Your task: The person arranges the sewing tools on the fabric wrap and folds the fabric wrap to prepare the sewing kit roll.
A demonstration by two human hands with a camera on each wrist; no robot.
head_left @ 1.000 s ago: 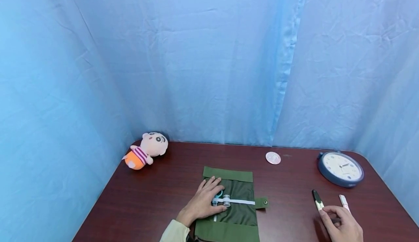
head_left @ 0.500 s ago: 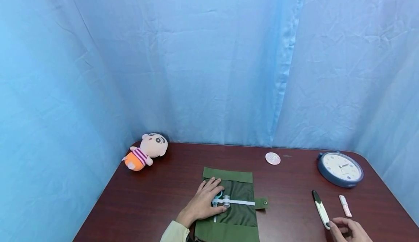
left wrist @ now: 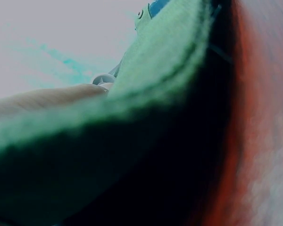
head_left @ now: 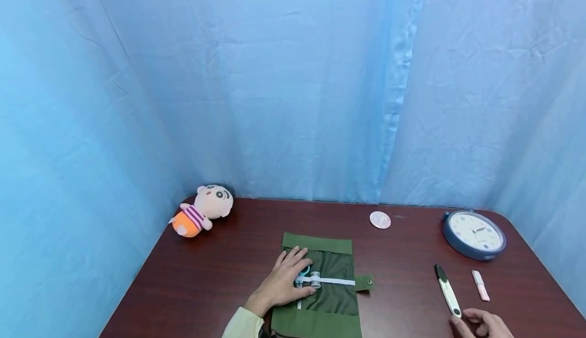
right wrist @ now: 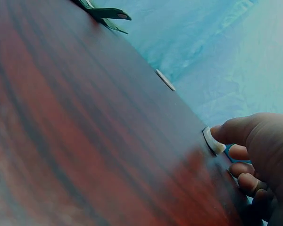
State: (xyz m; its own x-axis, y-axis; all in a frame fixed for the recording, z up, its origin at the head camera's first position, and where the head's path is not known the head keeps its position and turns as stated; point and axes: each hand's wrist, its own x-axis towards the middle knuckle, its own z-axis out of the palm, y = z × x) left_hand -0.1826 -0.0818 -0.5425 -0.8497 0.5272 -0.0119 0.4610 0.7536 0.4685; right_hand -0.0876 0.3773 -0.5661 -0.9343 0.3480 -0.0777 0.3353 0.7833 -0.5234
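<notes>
My left hand rests with fingers spread on the left side of an unrolled green cloth pouch. Beside its thumb, light-blue-handled scissors and a grey-white thread spool sit under the white elastic band in the head view. Far to the right, a slim white tool with a black tip lies on the table. My right hand has its thumb and forefinger pinching the tool's near end; the other fingers are curled. In the right wrist view the thumb overlaps the pale tool.
A small white-and-pink stick-shaped item lies right of the tool. A round blue-rimmed clock stands behind it. Toward the back are a pale disc and, at left, a plush doll. Blue curtains enclose the dark red table.
My right hand has drawn back toward the near edge, from over the tool's middle to its near end, uncovering most of the tool and the white-and-pink item. The left hand stays put.
</notes>
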